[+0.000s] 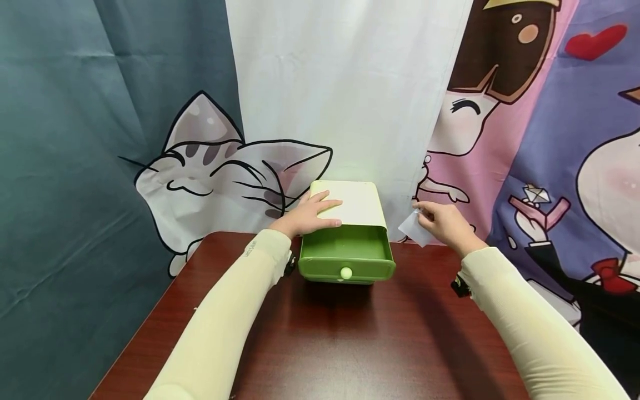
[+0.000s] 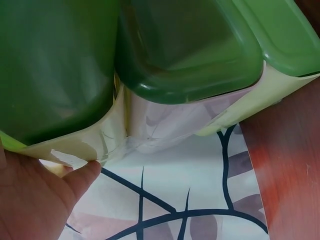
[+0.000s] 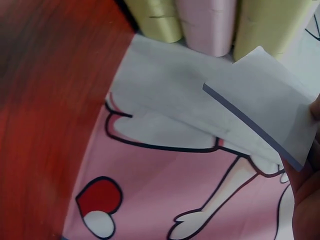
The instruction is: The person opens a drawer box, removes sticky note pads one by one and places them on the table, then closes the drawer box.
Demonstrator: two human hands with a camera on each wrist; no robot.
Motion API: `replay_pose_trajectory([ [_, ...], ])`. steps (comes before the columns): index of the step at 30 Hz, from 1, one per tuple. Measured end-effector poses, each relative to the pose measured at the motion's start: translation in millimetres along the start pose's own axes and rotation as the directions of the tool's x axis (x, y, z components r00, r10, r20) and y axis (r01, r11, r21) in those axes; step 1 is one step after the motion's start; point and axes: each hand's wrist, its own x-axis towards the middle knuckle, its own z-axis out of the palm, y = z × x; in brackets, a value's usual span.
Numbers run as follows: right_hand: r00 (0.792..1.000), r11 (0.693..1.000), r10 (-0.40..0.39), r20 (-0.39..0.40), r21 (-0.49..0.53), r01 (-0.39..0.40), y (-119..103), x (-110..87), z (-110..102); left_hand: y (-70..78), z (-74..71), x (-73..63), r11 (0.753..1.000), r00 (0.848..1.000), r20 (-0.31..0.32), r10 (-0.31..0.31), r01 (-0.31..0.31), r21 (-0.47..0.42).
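A small drawer cabinet (image 1: 350,203) with a pale yellow top and green drawers stands at the back of the table. Its top drawer (image 1: 347,268) is pulled out, and the part of its inside that shows holds nothing. My left hand (image 1: 311,215) rests on the cabinet's top left side, fingers spread; in the left wrist view part of that hand (image 2: 42,197) touches the pale casing. To the right of the cabinet, my right hand (image 1: 447,225) pinches a small white card (image 1: 416,229) in the air. A dark grey edge runs along the card (image 3: 265,100) in the right wrist view.
The dark red-brown table (image 1: 345,344) reaches forward from the cabinet. Behind it hangs a cloth backdrop (image 1: 350,83) with cartoon figures. Below the top drawer, more green drawers (image 2: 195,55) sit in pink and yellow casings.
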Motion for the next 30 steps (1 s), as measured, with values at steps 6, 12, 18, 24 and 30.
replay_pose_trajectory([
  [6, 0.998, 0.999, 0.035, 0.044, 0.0, -0.035, 9.6, -11.0, 9.4, 1.6, 0.4, 0.1, 1.0, 1.0, 0.007, -0.018, 0.018, -0.014],
  [12, 0.998, 0.999, 0.049, 0.031, 0.013, -0.049, 14.5, -17.1, 19.3, 2.6, 0.1, -0.8, 1.0, 1.0, 0.003, -0.016, 0.017, -0.018],
  [18, 0.993, 0.992, 0.118, 0.03, 0.035, -0.119, 14.9, -23.3, 32.6, 2.0, 0.0, -1.2, 1.0, 1.0, 0.001, -0.019, 0.019, -0.016],
  [24, 0.971, 0.962, 0.24, 0.009, 0.129, -0.239, 15.4, -31.6, 52.1, 3.5, -1.0, -1.4, 1.0, 1.0, 0.002, -0.018, 0.018, -0.021],
  [30, 0.92, 0.896, 0.391, 0.022, 0.219, -0.386, 18.6, -43.8, 77.7, 5.3, -1.8, -2.4, 1.0, 1.0, -0.002, -0.017, 0.017, -0.021],
])
